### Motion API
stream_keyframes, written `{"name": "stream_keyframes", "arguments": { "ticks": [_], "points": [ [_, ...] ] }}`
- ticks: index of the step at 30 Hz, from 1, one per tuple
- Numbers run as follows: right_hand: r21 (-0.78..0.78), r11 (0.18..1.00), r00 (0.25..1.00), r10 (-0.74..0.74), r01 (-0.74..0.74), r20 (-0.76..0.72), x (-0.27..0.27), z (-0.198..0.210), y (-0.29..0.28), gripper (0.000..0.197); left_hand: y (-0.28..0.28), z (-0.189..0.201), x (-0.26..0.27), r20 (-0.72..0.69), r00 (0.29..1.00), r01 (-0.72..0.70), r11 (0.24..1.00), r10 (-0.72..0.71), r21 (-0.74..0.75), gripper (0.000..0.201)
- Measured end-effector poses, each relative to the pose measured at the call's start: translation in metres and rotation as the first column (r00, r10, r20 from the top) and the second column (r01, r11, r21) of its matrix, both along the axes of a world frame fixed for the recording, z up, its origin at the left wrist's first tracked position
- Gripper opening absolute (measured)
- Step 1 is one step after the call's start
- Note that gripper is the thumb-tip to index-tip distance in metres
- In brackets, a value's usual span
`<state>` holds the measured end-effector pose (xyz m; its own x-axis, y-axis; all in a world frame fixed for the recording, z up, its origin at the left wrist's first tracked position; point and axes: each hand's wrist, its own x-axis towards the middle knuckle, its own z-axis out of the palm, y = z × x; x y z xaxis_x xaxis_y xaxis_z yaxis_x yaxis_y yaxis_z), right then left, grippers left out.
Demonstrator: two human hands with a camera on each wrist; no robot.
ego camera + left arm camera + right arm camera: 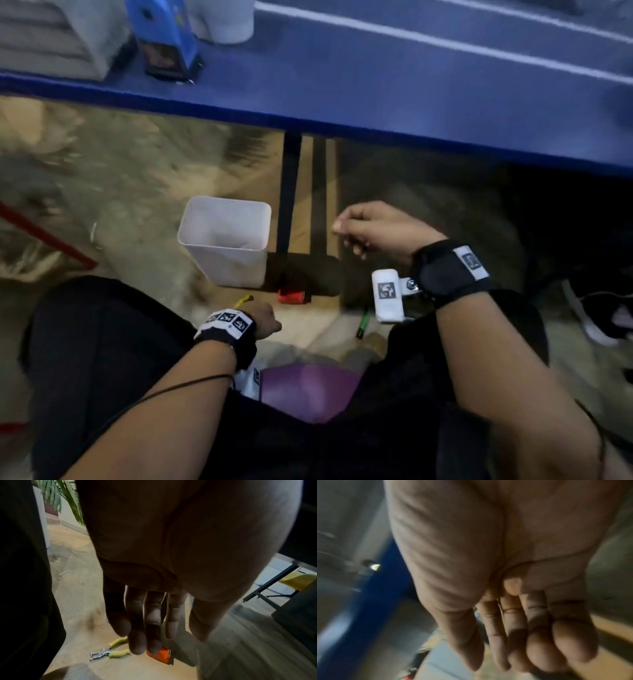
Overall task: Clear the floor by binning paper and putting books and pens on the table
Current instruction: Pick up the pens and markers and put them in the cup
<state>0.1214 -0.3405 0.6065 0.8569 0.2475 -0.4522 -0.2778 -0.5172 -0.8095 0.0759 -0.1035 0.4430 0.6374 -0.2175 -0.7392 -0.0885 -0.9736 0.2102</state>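
Note:
A white bin (pixel 224 240) stands on the wooden floor beside a black table leg (pixel 289 192), under the blue table (pixel 411 85). A green pen (pixel 363 321) lies on the floor near my right knee. A purple book (pixel 308 390) lies between my knees, partly hidden by my legs. My left hand (pixel 269 321) hangs low over the floor with straight fingers (pixel 137 639) and holds nothing. My right hand (pixel 363 229) hovers right of the bin with loosely bent fingers (pixel 537 649) and is empty.
An orange-red stapler (pixel 294 295) (pixel 161 654) and a yellow-handled hole punch (pixel 109 651) lie on the floor below my left fingers. On the table stand a blue device (pixel 164 37) and a white cup (pixel 222 20). A shoe (pixel 596 318) is at the right.

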Motion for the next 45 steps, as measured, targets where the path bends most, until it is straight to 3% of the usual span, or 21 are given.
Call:
{"name": "stream_keyframes", "arguments": {
  "ticks": [3, 6, 8, 10, 14, 17, 18, 21, 23, 27, 29, 31, 33, 35, 37, 40, 41, 43, 45],
  "points": [
    [-0.103, 0.96, 0.931, -0.276, 0.259, -0.238, 0.018, -0.099, -0.034, 0.026, -0.009, -0.005, 0.0, -0.054, 0.998, -0.043, 0.998, 0.04, -0.047, 0.039],
    [-0.161, 0.804, 0.728, -0.588, 0.572, -0.352, 0.024, -0.204, -0.079, 0.025, -0.007, -0.013, 0.001, -0.056, 0.998, -0.04, 0.998, 0.037, -0.057, 0.033],
    [-0.21, 0.749, 0.651, -0.654, 0.629, -0.386, 0.019, -0.282, -0.11, 0.018, -0.004, -0.023, 0.002, -0.057, 0.996, -0.074, 0.995, 0.071, -0.07, 0.024],
    [-0.265, 0.69, 0.551, -0.707, 0.673, -0.443, 0.005, -0.33, -0.118, 0.019, -0.004, -0.031, 0.001, -0.079, 0.993, -0.09, 0.994, 0.085, -0.061, 0.022],
    [-0.346, 0.728, 0.516, -0.671, 0.591, -0.532, -0.025, -0.381, -0.108, 0.042, 0.0, -0.037, 0.001, -0.085, 0.992, -0.098, 0.991, 0.091, -0.086, 0.015],
    [-0.513, 0.769, 0.559, -0.633, 0.38, -0.535, -0.041, -0.462, -0.111, 0.058, 0.002, -0.037, 0.0, -0.09, 0.99, -0.114, 0.989, 0.105, -0.097, 0.014],
    [-0.563, 0.776, 0.606, -0.6, 0.283, -0.523, -0.041, -0.474, -0.11, 0.058, 0.002, -0.037, -0.001, -0.094, 0.989, -0.125, 0.987, 0.116, -0.099, 0.014],
    [-0.556, 0.793, 0.678, -0.553, 0.25, -0.484, -0.028, -0.473, -0.098, 0.042, 0.001, -0.039, -0.002, -0.115, 0.984, -0.146, 0.983, 0.134, -0.111, 0.013],
    [-0.502, 0.835, 0.703, -0.496, 0.225, -0.509, -0.022, -0.474, -0.094, 0.041, 0.001, -0.041, -0.002, -0.118, 0.98, -0.175, 0.979, 0.162, -0.106, 0.015],
    [-0.479, 0.849, 0.676, -0.49, 0.225, -0.55, -0.016, -0.501, -0.094, 0.058, 0.002, -0.04, 0.0, -0.099, 0.984, -0.161, 0.981, 0.15, -0.111, 0.019],
    [-0.522, 0.828, 0.617, -0.524, 0.205, -0.588, -0.019, -0.499, -0.091, 0.067, -0.001, -0.037, 0.002, -0.092, 0.984, -0.162, 0.98, 0.152, -0.113, 0.015],
    [-0.609, 0.776, 0.678, -0.537, 0.164, -0.502, -0.02, -0.493, -0.088, 0.069, -0.003, -0.037, 0.002, -0.093, 0.984, -0.159, 0.981, 0.149, -0.113, 0.013],
    [-0.624, 0.753, 0.748, -0.535, 0.21, -0.393, -0.018, -0.483, -0.079, 0.052, -0.002, -0.037, 0.0, -0.108, 0.983, -0.163, 0.981, 0.151, -0.107, 0.014],
    [-0.63, 0.729, 0.768, -0.556, 0.267, -0.317, -0.016, -0.47, -0.068, 0.04, 0.0, -0.039, -0.001, -0.121, 0.983, -0.154, 0.983, 0.142, -0.099, 0.015],
    [-0.579, 0.739, 0.752, -0.587, 0.345, -0.301, -0.011, -0.449, -0.056, 0.035, 0.0, -0.04, 0.0, -0.132, 0.983, -0.142, 0.985, 0.129, -0.097, 0.019],
    [-0.425, 0.718, 0.657, -0.688, 0.551, -0.309, -0.005, -0.414, -0.033, 0.029, -0.001, -0.042, -0.001, -0.127, 0.983, -0.141, 0.987, 0.131, -0.075, 0.024],
    [-0.34, 0.722, 0.641, -0.692, 0.603, -0.333, -0.001, -0.405, -0.026, 0.035, -0.002, -0.043, -0.001, -0.115, 0.986, -0.129, 0.99, 0.122, -0.052, 0.027],
    [-0.18, 0.769, 0.665, -0.626, 0.613, -0.408, 0.007, -0.387, -0.015, 0.055, -0.002, -0.047, -0.002, -0.082, 0.993, -0.08, 0.997, 0.079, -0.006, 0.04],
    [-0.022, 0.828, 0.712, -0.496, 0.561, -0.497, 0.012, -0.357, -0.003, 0.057, -0.004, -0.044, -0.002, -0.072, 0.996, -0.048, 0.999, 0.049, 0.016, 0.048]
  ]
}}
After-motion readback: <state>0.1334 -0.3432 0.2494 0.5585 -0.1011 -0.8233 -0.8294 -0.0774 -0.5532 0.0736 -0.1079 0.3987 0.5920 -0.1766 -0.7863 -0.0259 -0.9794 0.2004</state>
